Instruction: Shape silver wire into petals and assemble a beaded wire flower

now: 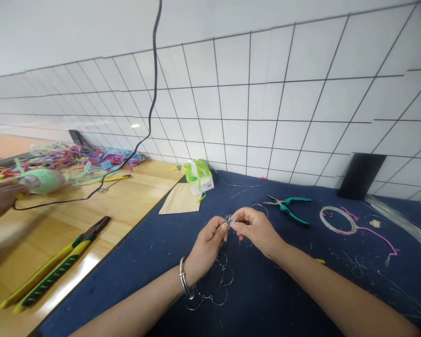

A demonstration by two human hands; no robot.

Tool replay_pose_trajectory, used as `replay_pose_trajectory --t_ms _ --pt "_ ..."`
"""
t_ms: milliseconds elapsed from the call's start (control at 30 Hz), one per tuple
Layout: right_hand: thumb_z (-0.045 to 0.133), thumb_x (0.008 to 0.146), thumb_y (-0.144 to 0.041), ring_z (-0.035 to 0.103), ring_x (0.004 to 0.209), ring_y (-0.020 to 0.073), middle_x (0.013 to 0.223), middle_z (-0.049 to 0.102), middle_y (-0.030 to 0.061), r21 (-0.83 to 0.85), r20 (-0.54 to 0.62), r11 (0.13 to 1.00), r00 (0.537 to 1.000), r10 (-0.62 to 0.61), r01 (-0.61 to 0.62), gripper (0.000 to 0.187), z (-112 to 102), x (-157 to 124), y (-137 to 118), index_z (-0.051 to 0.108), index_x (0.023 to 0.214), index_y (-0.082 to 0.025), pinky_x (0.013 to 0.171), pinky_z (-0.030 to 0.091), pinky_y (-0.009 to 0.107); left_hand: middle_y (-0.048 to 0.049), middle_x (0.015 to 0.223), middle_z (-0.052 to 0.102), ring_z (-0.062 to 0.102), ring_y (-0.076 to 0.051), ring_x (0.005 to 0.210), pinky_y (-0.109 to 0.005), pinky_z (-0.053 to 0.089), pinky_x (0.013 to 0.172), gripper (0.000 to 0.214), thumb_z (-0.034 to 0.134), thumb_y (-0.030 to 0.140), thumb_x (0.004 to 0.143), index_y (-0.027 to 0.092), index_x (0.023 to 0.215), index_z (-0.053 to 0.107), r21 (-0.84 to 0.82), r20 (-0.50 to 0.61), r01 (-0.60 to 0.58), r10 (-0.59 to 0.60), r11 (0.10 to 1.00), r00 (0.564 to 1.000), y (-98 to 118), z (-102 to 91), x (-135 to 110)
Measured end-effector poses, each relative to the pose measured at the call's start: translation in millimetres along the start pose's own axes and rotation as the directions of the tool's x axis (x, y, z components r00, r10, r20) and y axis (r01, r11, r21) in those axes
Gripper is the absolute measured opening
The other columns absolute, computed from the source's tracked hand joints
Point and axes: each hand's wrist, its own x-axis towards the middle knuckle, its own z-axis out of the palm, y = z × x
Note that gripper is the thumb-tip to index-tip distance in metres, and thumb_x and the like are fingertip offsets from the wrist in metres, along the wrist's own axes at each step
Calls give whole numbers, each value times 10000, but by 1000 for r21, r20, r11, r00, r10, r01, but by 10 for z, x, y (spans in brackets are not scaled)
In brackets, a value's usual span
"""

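Note:
My left hand [207, 245] and my right hand [256, 229] meet above a dark blue cloth [133, 276]. Both pinch a small bundle of thin silver wire [230, 219] between thumb and fingers. Looped wire with small beads [215, 283] hangs or lies below my left wrist, which wears a metal bangle [184, 281]. Teal-handled pliers [288, 207] lie on the cloth just beyond my right hand.
Yellow-green pliers [56, 264] lie on the wooden table at left. Another person's hand [0, 199] holds a pale green ball there, near colourful cords [66, 157] and a black cable [140, 140]. A green-white box [198, 175], brown paper [180, 199], a clear coil [337, 220] and pink cord [375, 234] lie around.

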Motion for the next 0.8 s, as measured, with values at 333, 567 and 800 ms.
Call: replay_pose_trajectory --t_ms 333,567,800 --pt "580 738 -283 504 527 79 694 560 -15 -31 2 1000 1000 4 -4 135 -17 4 26 563 797 -163 511 446 226 55 580 361 310 -76 490 -194 266 484 267 401 377 865 171 700 439 49 12 -13 12 999 1000 19 -11 15" --pt "552 755 -297 513 546 94 706 566 -6 -170 49 985 999 -16 24 162 -95 23 -37 567 864 -178 517 452 243 44 586 378 331 -89 514 -200 276 496 268 404 367 858 169 684 454 110 -21 -57 59 992 998 17 -18 22" --pt "549 747 -408 504 932 297 959 582 132 -972 -14 234 995 -102 10 339 -818 140 -315 588 1003 -190 800 376 453 34 604 425 378 -104 565 -210 303 545 223 406 318 854 175 695 469 200 -41 -101 112 975 993 32 -73 54"
